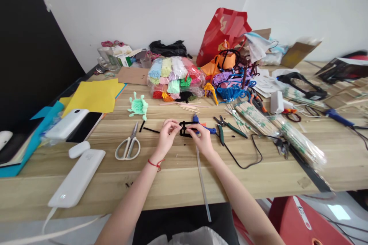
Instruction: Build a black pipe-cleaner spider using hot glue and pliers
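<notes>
A small black frame bent from fuzzy pipe cleaner [182, 131] is held between my two hands above the table. My left hand [168, 133] pinches its left side with thumb and forefinger. On the other side, my right hand [203, 137] pinches the frame too, its fingertips closed. Just behind my right hand lies a blue hot glue gun [212, 130], partly covered by the fingers. A clear glue stick [203, 183] runs from it toward the table's front edge. Loose black pipe cleaner pieces [151, 130] lie left of my left hand.
White-handled scissors [128, 149] lie to the left, below a mint-green fuzzy figure [138, 106]. Green-handled pliers [230, 127] are at the right, near a black cable [244, 167]. Bagged pipe cleaners [175, 76] stand behind, with bundled wooden sticks [299, 141] farther right. A white power bank [77, 178] sits front left.
</notes>
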Demonstrator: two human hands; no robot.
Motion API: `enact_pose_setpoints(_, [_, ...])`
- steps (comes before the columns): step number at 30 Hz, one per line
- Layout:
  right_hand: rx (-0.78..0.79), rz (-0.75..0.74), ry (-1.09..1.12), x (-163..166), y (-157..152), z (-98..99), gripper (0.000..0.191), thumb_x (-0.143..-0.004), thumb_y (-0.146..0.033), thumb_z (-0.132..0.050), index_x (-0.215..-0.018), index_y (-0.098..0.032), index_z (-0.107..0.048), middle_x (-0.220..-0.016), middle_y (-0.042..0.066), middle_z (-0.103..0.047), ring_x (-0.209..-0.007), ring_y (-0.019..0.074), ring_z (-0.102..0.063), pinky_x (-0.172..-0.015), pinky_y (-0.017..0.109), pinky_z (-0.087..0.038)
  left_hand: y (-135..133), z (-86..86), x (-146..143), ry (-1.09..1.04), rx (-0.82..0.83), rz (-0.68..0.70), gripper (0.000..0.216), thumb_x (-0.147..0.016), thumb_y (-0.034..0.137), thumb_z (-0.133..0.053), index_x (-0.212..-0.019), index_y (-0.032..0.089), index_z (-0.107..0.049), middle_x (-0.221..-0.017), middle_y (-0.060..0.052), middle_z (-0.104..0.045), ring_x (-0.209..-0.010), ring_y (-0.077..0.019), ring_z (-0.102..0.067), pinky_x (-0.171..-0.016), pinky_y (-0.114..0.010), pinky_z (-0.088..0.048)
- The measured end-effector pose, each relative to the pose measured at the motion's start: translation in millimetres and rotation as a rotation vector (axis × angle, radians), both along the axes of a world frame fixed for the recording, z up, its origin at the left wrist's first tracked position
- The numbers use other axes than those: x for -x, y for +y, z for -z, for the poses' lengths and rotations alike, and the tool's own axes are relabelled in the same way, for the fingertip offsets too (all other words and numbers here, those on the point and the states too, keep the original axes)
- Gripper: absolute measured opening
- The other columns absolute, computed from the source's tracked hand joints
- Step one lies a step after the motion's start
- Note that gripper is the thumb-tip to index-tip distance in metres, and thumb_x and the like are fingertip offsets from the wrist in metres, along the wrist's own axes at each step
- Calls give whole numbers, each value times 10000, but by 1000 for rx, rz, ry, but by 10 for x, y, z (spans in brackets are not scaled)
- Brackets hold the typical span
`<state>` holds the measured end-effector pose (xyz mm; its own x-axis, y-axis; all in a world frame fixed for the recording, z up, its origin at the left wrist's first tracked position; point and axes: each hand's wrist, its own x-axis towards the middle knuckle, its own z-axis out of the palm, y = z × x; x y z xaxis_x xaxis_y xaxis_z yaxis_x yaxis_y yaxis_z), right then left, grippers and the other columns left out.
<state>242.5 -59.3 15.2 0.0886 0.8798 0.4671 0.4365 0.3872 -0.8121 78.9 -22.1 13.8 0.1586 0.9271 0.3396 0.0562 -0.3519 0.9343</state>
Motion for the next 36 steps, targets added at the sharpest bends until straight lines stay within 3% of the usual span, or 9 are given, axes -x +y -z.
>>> enact_pose_setpoints(3, [37, 13, 56, -1, 7, -17, 198, -835, -361, -577, -880, -203, -688, -884, 60, -712, -826, 203, -658, -740, 321, -517, 6, -39, 19, -61, 57, 9, 204, -809, 369, -604, -760, 172, -586, -1013, -67, -566, -926, -161, -549, -718, -249, -446])
enact_pose_setpoints(7, [79, 30, 100, -15, 22, -15, 220, -818, -376, -592, -863, -187, -694, -881, 71, -718, -836, 214, -660, -742, 333, -522, -11, -105, 32, -209, 188, 121, 226, -824, 398, -580, -812, 181, -518, -1010, -68, -638, -692, -105, -534, -642, -243, -438])
enact_pose_setpoints(11, [100, 36, 119, -28, 37, 10, 233, -807, -387, -599, -865, -185, -702, -894, 79, -721, -859, 222, -659, -767, 355, -526, -14, -129, 48, -301, 235, 175, 237, -840, 419, -557, -855, 205, -458, -762, -16, -649, -635, -114, -544, -642, -259, -449])
enact_pose_setpoints(15, [114, 35, 156, -37, 50, 34, 242, -798, -395, -607, -873, -186, -703, -904, 78, -720, -853, 217, -660, -769, 353, -530, 61, -96, 112, -301, 194, 93, 219, -824, 387, -593, -859, 198, -488, -622, 36, -558, -602, -97, -535, -641, -236, -449])
enact_pose_setpoints(19, [119, 21, 187, -43, 61, 43, 239, -805, -385, -604, -898, -188, -703, -940, 78, -719, -878, 214, -661, -785, 346, -528, 166, -47, 221, -267, 153, -171, 255, -759, 385, -659, -837, 163, -562, -661, 1, -618, -627, -107, -583, -666, -249, -480])
enact_pose_setpoints(21, [120, 13, 205, -46, 65, 44, 236, -808, -378, -604, -902, -186, -705, -950, 79, -719, -884, 212, -664, -790, 342, -527, 200, -28, 265, -266, 178, -237, 287, -728, 388, -684, -842, 142, -592, -725, -41, -673, -681, -132, -631, -715, -284, -503])
enact_pose_setpoints(27, [131, -10, 234, -49, 74, 61, 240, -785, -405, -629, -858, -195, -721, -908, 73, -731, -877, 223, -674, -791, 361, -538, 196, 5, 276, -174, 223, -240, 331, -605, 367, -779, -802, 134, -650, -812, -76, -713, -786, -189, -669, -790, -331, -510])
enact_pose_setpoints(31, [161, 4, 299, -37, 81, 87, 241, -745, -415, -668, -826, -198, -733, -885, 69, -741, -869, 234, -684, -816, 389, -540, 166, 29, 233, -1, 206, -204, 311, -715, 456, -671, -723, 145, -686, -704, -56, -688, -696, -170, -624, -709, -293, -492])
enact_pose_setpoints(36, [199, 13, 411, -23, 98, 107, 260, -673, -435, -723, -778, -197, -737, -858, 71, -748, -836, 253, -696, -821, 419, -548, 131, 27, 146, 48, 162, -37, 342, -752, 475, -623, -893, 179, -719, -925, -72, -706, -830, -194, -612, -722, -288, -477])
